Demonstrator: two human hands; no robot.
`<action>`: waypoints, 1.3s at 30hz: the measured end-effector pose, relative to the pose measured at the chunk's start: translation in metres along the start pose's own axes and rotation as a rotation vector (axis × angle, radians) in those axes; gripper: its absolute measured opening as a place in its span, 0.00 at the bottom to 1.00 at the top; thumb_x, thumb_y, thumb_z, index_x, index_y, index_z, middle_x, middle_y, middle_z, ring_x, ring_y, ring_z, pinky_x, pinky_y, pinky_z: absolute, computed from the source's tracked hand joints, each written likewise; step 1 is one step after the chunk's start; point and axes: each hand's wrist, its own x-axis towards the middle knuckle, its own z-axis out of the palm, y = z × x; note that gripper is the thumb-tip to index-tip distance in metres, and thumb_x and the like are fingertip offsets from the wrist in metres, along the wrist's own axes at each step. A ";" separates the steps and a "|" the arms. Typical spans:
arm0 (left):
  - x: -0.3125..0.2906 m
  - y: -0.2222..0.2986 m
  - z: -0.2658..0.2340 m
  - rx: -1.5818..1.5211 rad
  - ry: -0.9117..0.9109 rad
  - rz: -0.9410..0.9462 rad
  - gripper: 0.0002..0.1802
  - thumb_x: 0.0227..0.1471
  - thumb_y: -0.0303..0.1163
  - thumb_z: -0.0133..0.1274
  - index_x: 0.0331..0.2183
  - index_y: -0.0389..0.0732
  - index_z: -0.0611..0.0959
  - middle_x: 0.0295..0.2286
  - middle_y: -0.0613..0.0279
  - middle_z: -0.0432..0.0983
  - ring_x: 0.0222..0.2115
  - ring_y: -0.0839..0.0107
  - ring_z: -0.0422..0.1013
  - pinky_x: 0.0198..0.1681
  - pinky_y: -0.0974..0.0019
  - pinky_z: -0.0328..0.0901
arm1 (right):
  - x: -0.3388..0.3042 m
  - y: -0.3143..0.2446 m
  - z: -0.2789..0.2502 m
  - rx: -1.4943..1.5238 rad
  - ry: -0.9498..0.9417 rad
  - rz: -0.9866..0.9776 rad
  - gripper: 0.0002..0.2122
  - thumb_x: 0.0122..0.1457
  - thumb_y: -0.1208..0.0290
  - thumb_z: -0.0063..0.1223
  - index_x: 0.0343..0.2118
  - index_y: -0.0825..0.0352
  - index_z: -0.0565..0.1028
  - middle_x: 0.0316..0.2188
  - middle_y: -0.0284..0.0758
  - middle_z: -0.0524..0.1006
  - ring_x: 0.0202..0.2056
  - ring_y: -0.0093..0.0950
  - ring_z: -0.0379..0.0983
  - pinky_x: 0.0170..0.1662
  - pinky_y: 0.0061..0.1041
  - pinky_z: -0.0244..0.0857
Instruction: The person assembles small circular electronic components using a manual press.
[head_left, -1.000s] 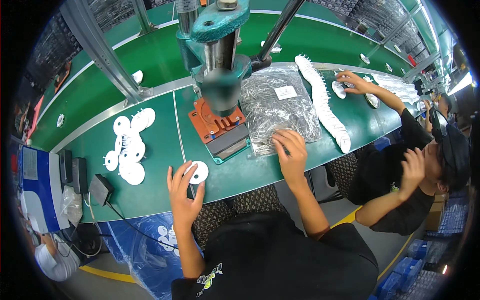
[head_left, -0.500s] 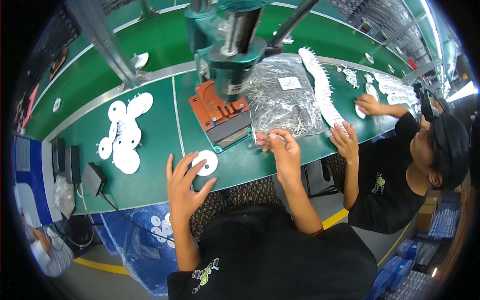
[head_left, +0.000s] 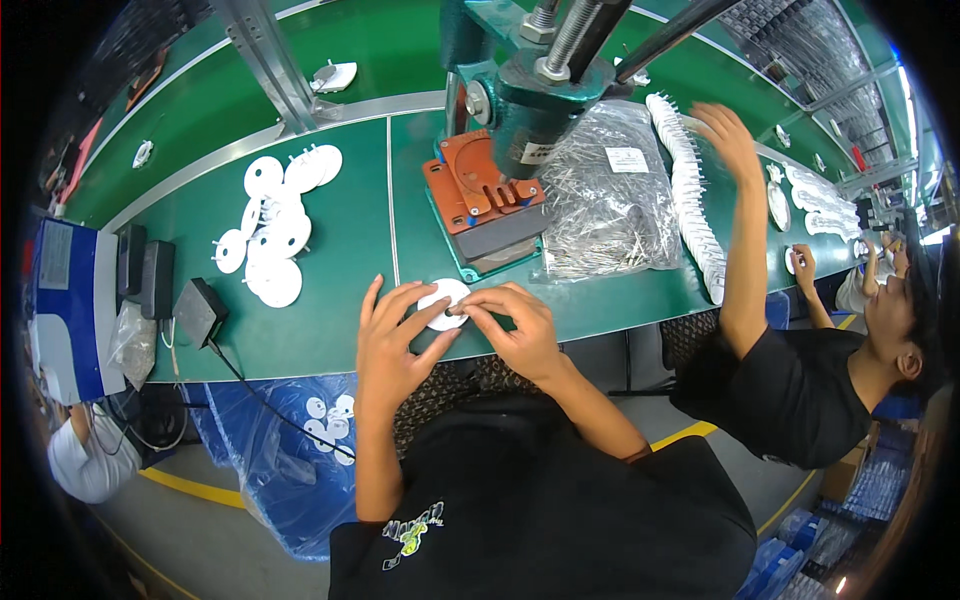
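A white disc (head_left: pixel 436 293) with a hole in it lies flat near the table's front edge. My left hand (head_left: pixel 398 335) grips its left and lower rim, the thumb on the near side. From the right, my right hand (head_left: pixel 518 330) pinches over the disc's hole. A thin metal pin is in that pinch, mostly hidden by the fingers. Just beyond the disc stands a green press (head_left: pixel 560 100) with an orange fixture (head_left: pixel 480 185) on a grey block. To its right lies a clear bag of metal pins (head_left: pixel 610 215).
White discs with pins (head_left: pixel 275 285) are heaped on the left. A long row of white parts (head_left: pixel 690 200) runs beside the bag. A co-worker's arm (head_left: pixel 745 220) reaches across at the right. A black box (head_left: pixel 200 312) with a cable sits near the left edge.
My right hand has moved left from beside the bag to the disc, bringing the pin. My left hand has closed in on the disc. The co-worker's arm has lifted and reached forward.
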 end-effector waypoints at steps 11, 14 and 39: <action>0.003 0.003 -0.002 0.013 -0.023 0.016 0.18 0.41 0.31 0.65 0.39 0.42 0.86 0.43 0.61 0.78 0.49 0.59 0.71 0.64 0.44 0.51 | 0.007 -0.002 0.001 -0.203 -0.056 -0.289 0.07 0.52 0.76 0.60 0.34 0.68 0.78 0.34 0.33 0.79 0.37 0.31 0.76 0.41 0.33 0.67; 0.000 0.009 0.004 0.038 -0.022 0.007 0.19 0.39 0.28 0.62 0.39 0.41 0.84 0.44 0.59 0.77 0.50 0.57 0.70 0.64 0.43 0.51 | 0.014 -0.008 0.002 -0.320 -0.118 -0.470 0.08 0.52 0.75 0.59 0.35 0.68 0.78 0.36 0.32 0.78 0.40 0.32 0.74 0.43 0.32 0.66; 0.111 0.033 0.033 0.193 0.196 0.214 0.24 0.48 0.33 0.63 0.45 0.32 0.77 0.48 0.44 0.71 0.56 0.42 0.61 0.63 0.43 0.52 | 0.093 -0.054 -0.100 -0.314 0.579 -0.523 0.33 0.49 0.72 0.66 0.60 0.71 0.65 0.57 0.49 0.66 0.57 0.48 0.62 0.58 0.40 0.59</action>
